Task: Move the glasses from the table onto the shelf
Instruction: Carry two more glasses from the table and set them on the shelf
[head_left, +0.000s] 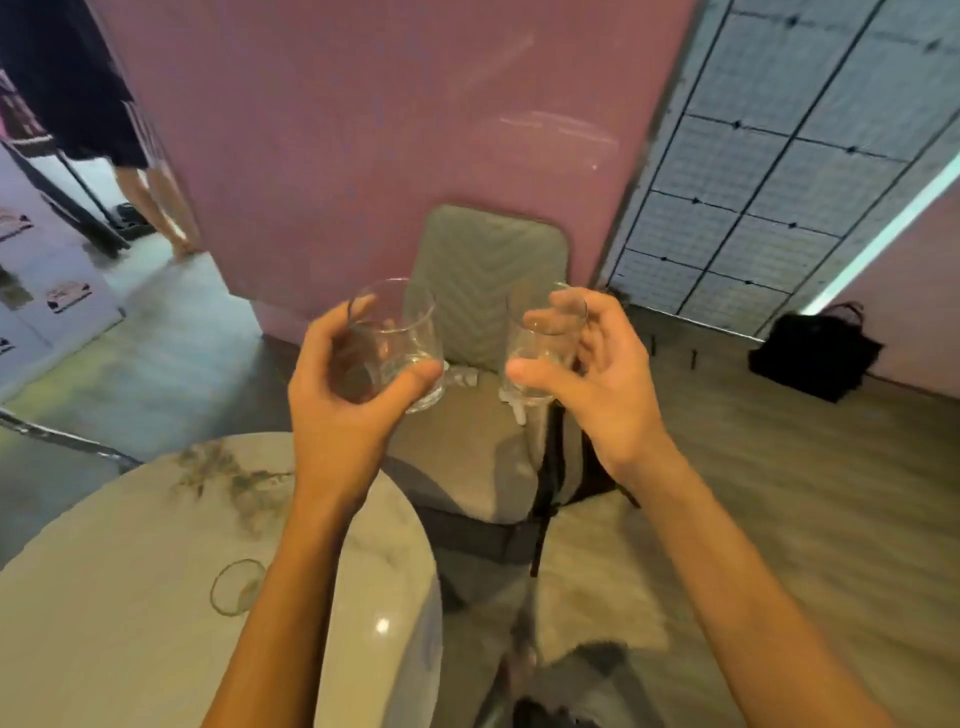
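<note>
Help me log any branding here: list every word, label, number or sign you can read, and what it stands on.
No text in this view can be read.
Dark stickers on the white panel at far left: printed marks, too blurred to read.
Left-hand glass, right-hand glass and table glass: clear, no print seen.
Black bag on the floor: no label visible.

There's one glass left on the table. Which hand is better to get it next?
Probably the left hand: its arm passes right beside the table glass, while the right hand is farther off, by the chair. Both are full now, though.
</note>
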